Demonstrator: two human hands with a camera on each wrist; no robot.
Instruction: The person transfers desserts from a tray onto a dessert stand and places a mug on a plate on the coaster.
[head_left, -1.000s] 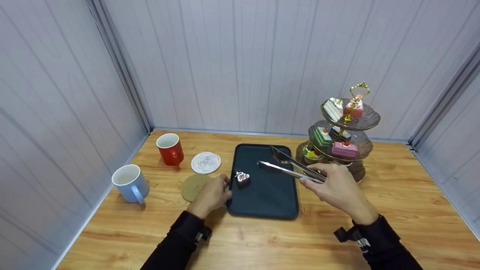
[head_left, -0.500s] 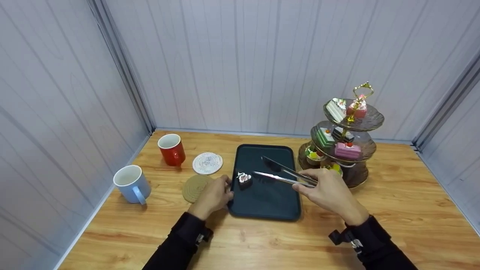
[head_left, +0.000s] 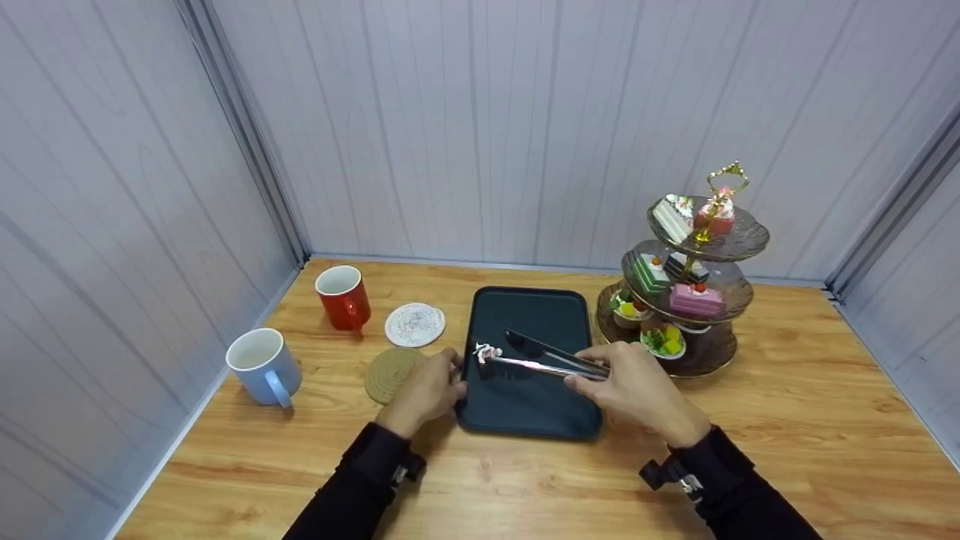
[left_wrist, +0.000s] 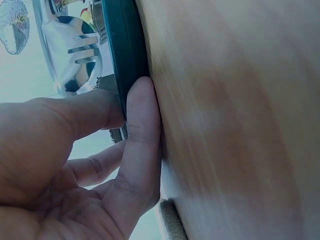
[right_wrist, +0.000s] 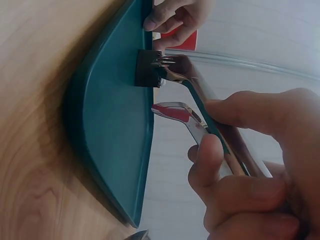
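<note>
In the head view my left hand [head_left: 424, 390] pinches the left rim of the dark green tray [head_left: 525, 412]; the left wrist view has the thumb above the rim and a finger beneath it. My right hand [head_left: 637, 386] grips metal tongs [head_left: 551, 368] by their arms, above the tray. The tongs' arms are spread. One forked tip is at the small dark cake [right_wrist: 146, 70] in the right wrist view, while the other tip stands apart. White topping crowns this cake, which sits near the tray's left rim. Whether the forked tip touches it I cannot tell.
A three-tier stand [head_left: 724, 244] with several cakes is right of the tray. To the left are a red mug [head_left: 345, 304], a light blue mug [head_left: 259, 375], a white coaster [head_left: 415, 325] and a woven tan coaster [head_left: 386, 379], partly behind my left hand.
My right hand has carried the tongs left and lower, from above the tray's right side to the dark cake. The left hand keeps its hold on the rim.
</note>
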